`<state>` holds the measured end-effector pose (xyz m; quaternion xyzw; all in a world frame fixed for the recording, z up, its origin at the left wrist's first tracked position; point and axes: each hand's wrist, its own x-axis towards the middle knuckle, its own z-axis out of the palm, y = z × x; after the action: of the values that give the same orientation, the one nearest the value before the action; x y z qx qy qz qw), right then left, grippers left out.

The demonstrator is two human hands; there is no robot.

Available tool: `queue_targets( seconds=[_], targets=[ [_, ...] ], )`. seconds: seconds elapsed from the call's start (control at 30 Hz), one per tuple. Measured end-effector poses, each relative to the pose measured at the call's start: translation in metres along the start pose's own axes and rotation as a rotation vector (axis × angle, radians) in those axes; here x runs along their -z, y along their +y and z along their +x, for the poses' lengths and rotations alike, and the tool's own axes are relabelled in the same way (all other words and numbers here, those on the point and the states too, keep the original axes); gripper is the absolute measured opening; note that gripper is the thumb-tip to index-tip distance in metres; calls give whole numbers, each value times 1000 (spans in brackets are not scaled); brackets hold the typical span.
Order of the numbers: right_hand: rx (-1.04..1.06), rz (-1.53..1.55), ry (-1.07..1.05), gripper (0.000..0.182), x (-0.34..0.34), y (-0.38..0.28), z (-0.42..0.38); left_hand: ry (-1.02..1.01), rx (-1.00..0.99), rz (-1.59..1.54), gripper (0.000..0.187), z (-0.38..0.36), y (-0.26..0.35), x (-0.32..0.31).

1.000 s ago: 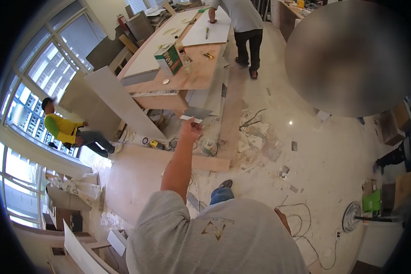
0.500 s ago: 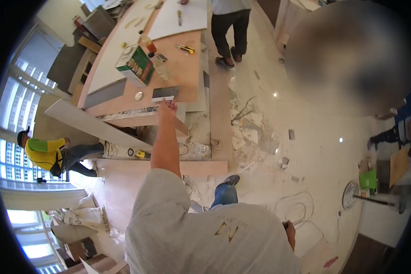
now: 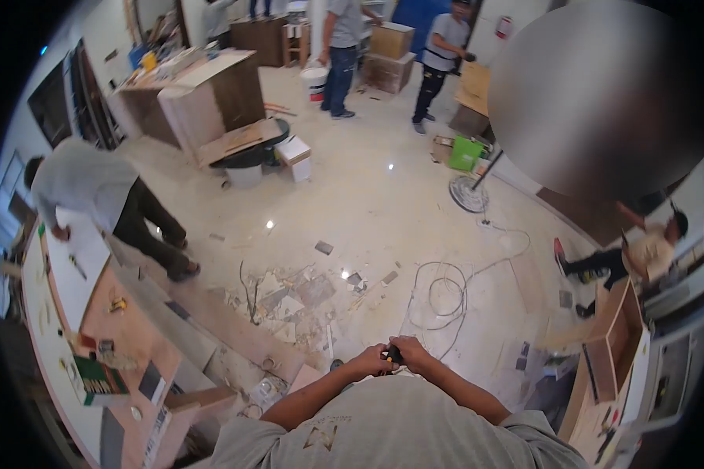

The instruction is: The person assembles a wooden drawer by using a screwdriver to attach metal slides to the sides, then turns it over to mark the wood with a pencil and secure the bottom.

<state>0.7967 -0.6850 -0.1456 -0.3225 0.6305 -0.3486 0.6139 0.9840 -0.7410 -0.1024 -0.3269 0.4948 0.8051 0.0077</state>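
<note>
1. So, both hands are right up close to each other, just past the grey shirt (image 3: 414, 422): left hand (image 3: 371, 362) and right hand (image 3: 408, 352), fingers curled in.
2. Between them is a small black object (image 3: 394, 356). Looks like the right hand is closed around it; the left fingers are up against it, but I can't tell if they're pinching it too. Too small to say what it is.
3. Beyond the hands, on the pale floor (image 3: 352, 211), there's a messy heap of broken scraps (image 3: 289, 301) off to the left and a loosely looped cable (image 3: 438, 301) to the right.
4. Over on the left, a workbench (image 3: 149, 336) has a green and white can (image 3: 99, 379) and a yellow cutter (image 3: 117, 304) on it. A co-worker (image 3: 90, 184) leans over a white sheet (image 3: 78, 254) there.
5. Right side: an open wooden box (image 3: 598, 356), another person (image 3: 651, 252) behind it.
6. Way further back, somebody in jeans (image 3: 341, 55) stands with a white bucket (image 3: 314, 82) beside them.
</note>
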Motion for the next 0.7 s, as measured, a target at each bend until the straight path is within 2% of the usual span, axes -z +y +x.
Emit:
queue_targets(
  seconds=[0.07, 0.1, 0.13, 0.2, 0.3, 0.4, 0.43, 0.5, 0.53, 0.57, 0.63, 0.67, 0.7],
  targets=[
    [-187, 48, 128, 31, 0, -52, -35, 5, 83, 130, 64, 0, 33, -19],
    [-168, 77, 113, 30, 8, -64, -53, -6, 31, 186, 52, 0, 44, -25],
    [-165, 189, 129, 29, 20, -55, -59, -25, 39, 206, 47, 8, 45, -30],
    [-161, 412, 152, 26, 37, -19, -75, -62, 58, 242, 39, 27, 28, -36],
    [-156, 718, 136, 18, 74, 25, -110, 66, 214, 326, 32, 46, 15, -56],
    [-142, 990, 123, 14, 119, 90, -146, 262, 259, 340, 26, 63, -10, -64],
    [-133, 1071, 132, 14, 133, 117, -158, 314, 264, 366, 12, 75, -33, -53],
    [36, 611, 203, 16, 161, 186, -177, 460, 357, 362, 4, 89, -90, -20],
    [-79, 816, 278, 22, 169, 183, -192, 507, 415, 395, 6, 90, -118, 0],
    [-180, 1026, 382, 30, 177, 180, -206, 472, 430, 522, 10, 86, -140, 17],
    [-125, 1032, 395, 34, 195, 197, -228, 60, 137, 1298, 14, 41, -152, 47],
    [-93, 1038, 399, 35, 202, 203, -234, 117, 38, 1270, 11, 23, -171, 64],
    [-94, 1029, 424, 35, 207, 200, -239, -53, 17, 1632, 6, 10, -180, 78]
  ],
)
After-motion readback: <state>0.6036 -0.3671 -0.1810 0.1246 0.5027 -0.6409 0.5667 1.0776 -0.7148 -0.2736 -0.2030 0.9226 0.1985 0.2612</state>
